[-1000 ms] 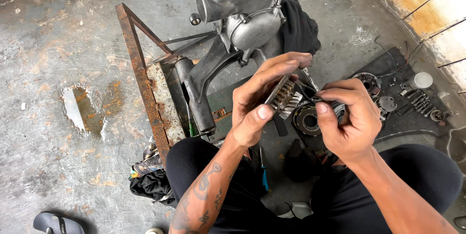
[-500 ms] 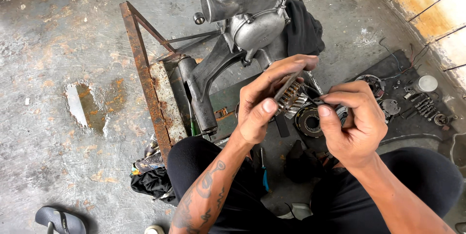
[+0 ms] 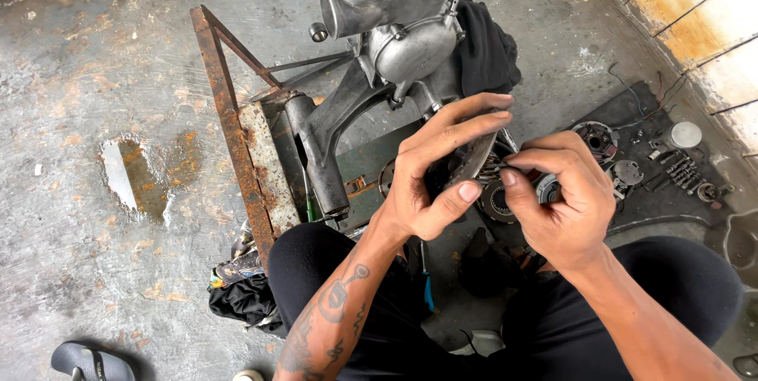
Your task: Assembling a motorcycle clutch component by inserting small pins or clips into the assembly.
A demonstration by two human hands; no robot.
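Observation:
My left hand grips a round metal clutch-like part with toothed plates, thumb below and fingers spread over its top. My right hand pinches at the edge of the same part with thumb and forefinger, just right of the left thumb. Most of the part is hidden by my fingers. Behind the hands a grey metal engine casing with an arm sits on a rusty steel frame. A black cloth lies against the casing.
Small metal parts, gears and bolts lie on a dark mat at the right. A round geared part sits below my hands. A wet patch marks the concrete floor at the left. A sandal lies bottom left.
My left fingers have spread further over the part and tilted it edge-on. My right hand stays pinching at its rim. The view has shifted slightly.

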